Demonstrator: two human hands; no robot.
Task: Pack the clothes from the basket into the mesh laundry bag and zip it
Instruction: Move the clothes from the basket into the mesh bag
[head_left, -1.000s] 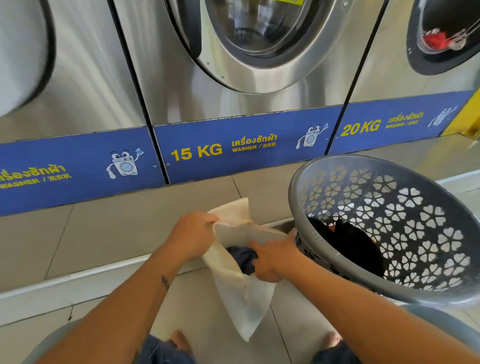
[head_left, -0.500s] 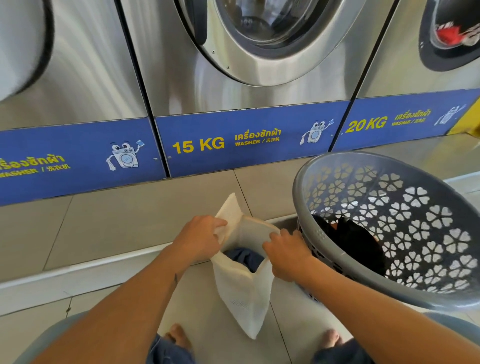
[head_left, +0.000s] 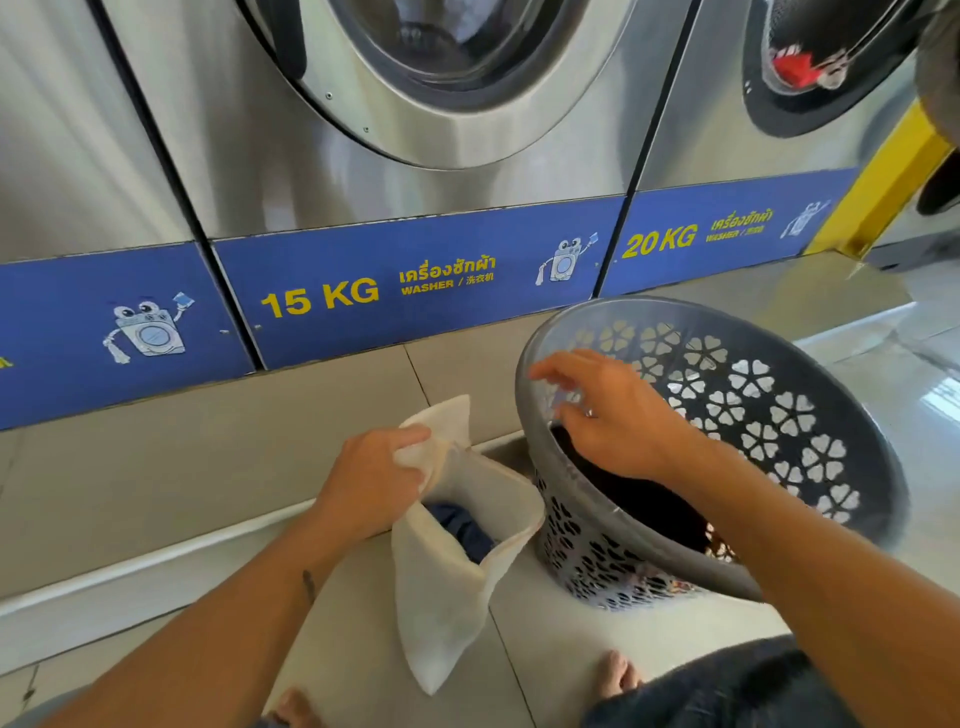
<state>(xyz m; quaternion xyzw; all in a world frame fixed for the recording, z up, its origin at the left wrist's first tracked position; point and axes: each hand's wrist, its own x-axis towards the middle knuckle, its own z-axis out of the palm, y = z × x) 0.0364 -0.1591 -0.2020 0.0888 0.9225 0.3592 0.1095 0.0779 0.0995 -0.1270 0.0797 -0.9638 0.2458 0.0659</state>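
A cream mesh laundry bag (head_left: 441, 597) hangs open above the floor, with a dark blue garment (head_left: 460, 530) inside it. My left hand (head_left: 371, 480) grips the bag's top left edge. To the right, a grey plastic basket (head_left: 779, 410) with flower-shaped holes tilts toward me, and dark clothes (head_left: 634, 499) lie in it. My right hand (head_left: 618, 415) reaches over the basket's near rim with fingers spread and holds nothing.
Steel washing machines (head_left: 415, 156) with blue panels marked 15 KG and 20 KG stand close ahead on a tiled step (head_left: 208, 467). My bare feet (head_left: 615, 675) rest on the tiled floor below the bag. A yellow post (head_left: 883, 192) stands at the far right.
My right hand has let go of the bag's right edge and moved right and up, into the basket's mouth. My left hand keeps its grip on the bag.
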